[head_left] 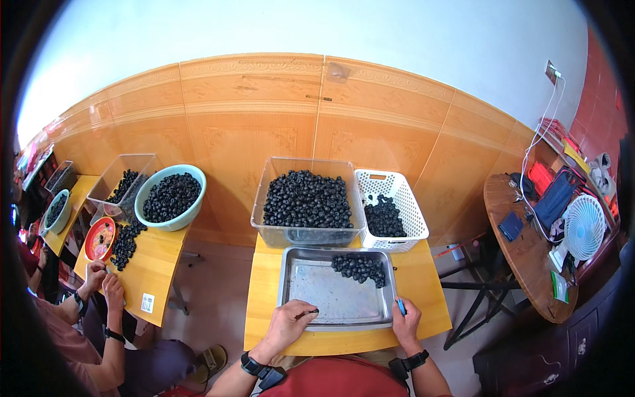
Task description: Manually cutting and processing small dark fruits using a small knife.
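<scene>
My left hand (289,322) rests on the near left rim of a steel tray (311,291) and pinches a small dark piece between its fingertips. My right hand (405,321) sits at the tray's near right corner, closed around a small blue tool. A heap of small black ring-shaped parts (360,267) lies in the tray's far right corner. Behind the tray stand a clear plastic tub (306,233) heaped with the same black parts and a white lattice basket (405,206) holding more.
The tray sits on a yellow table (264,311). On my left, another person's hands (102,281) work at a second yellow table with a green bowl (173,221), a clear tub and a red dish of black parts. A round wooden table (526,258) with a small fan stands to the right.
</scene>
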Demonstrator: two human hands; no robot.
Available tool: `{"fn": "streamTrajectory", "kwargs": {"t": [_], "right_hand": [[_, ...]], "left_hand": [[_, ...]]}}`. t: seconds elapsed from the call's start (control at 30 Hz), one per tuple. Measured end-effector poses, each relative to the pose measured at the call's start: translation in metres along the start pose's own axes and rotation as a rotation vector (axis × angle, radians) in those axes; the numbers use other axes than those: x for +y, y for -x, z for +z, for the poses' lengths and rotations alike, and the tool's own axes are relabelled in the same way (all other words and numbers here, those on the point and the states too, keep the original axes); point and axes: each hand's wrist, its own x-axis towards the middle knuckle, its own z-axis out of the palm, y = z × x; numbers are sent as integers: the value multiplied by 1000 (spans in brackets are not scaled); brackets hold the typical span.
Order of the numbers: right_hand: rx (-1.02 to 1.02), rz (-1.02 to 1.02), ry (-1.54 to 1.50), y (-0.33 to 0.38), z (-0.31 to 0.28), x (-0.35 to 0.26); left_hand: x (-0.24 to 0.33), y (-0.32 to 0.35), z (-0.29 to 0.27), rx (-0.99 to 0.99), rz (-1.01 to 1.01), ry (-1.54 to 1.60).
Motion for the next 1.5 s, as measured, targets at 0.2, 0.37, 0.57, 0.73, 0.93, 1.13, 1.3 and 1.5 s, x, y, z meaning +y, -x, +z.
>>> {"fn": "streamTrajectory", "kwargs": {"t": [0.2,0.37,0.57,0.73,0.93,1.13,1.3,1.5], "right_hand": [[-8,13,35,3,-3,-5],[30,-95,300,5,-11,-8],[92,-73,117,2,-6,-62],[-360,32,-251,2,12,-104],[-556,60,-422,-7,28,-119],[-559,197,-479,-9,29,-118],[-646,349,-561,-13,27,-111],[-659,387,-589,-15,27,-104]], "left_hand": [[2,2,-1,5,-45,44],[6,3,-1,7,-106,109],[-3,1,21,17,-353,645],[10,2,42,-64,-389,950],[24,2,47,-120,-384,1078],[25,1,49,-144,-437,1139],[22,0,47,-170,-448,1214],[23,-1,47,-178,-460,1301]]}}
